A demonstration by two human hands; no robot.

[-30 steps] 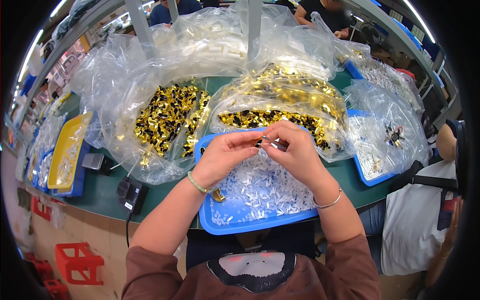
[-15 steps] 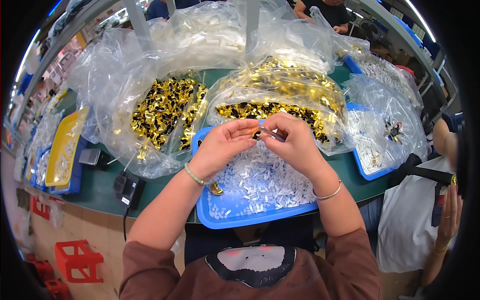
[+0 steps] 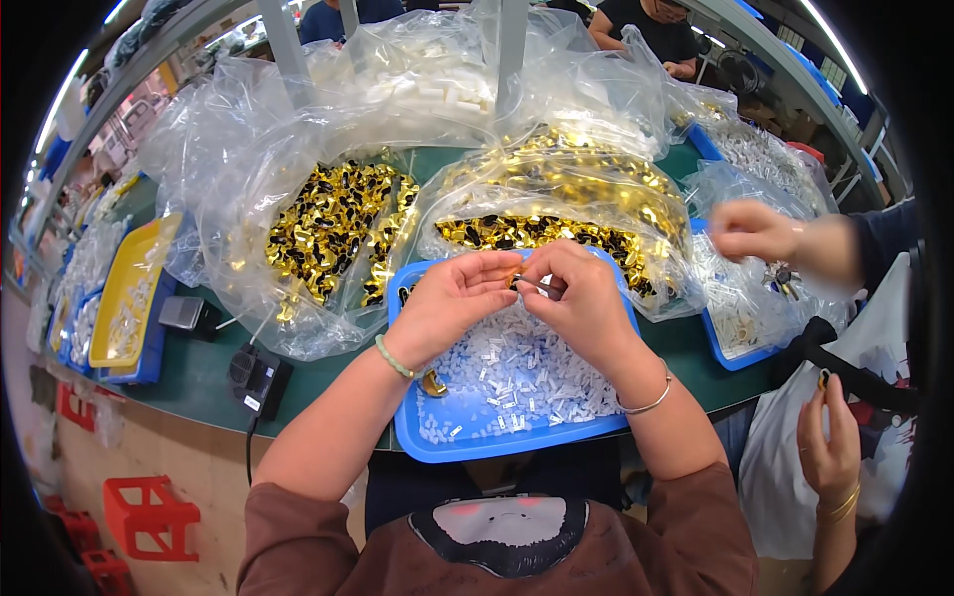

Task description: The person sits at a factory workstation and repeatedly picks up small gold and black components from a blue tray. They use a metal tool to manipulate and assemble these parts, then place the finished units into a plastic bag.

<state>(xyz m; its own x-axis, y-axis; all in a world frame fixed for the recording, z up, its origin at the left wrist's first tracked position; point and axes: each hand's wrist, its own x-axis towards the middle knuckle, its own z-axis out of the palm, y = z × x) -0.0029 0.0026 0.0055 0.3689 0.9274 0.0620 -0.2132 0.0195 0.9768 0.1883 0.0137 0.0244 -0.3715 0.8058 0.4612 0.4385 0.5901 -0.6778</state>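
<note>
My left hand point(image 3: 453, 303) and my right hand point(image 3: 574, 298) meet fingertip to fingertip above a blue tray point(image 3: 422, 439) filled with small clear plastic pieces point(image 3: 517, 372). Between the fingertips sits a small gold piece with a thin clear part point(image 3: 527, 282); both hands pinch it. A green bead bracelet circles my left wrist, a thin metal bangle my right. One loose gold piece point(image 3: 433, 383) lies in the tray under my left wrist.
Clear bags of gold-and-black pieces point(image 3: 328, 223) and gold pieces point(image 3: 566, 204) lie behind the tray on the green table point(image 3: 199, 372). A yellow tray point(image 3: 124, 288) sits at left, a black box point(image 3: 256, 377) near the edge. Another person's hands point(image 3: 750, 230) work at right.
My hands stay together over the tray, fingers shifting slightly around the small piece. At right, another person's hand has reached in over the neighbouring blue tray.
</note>
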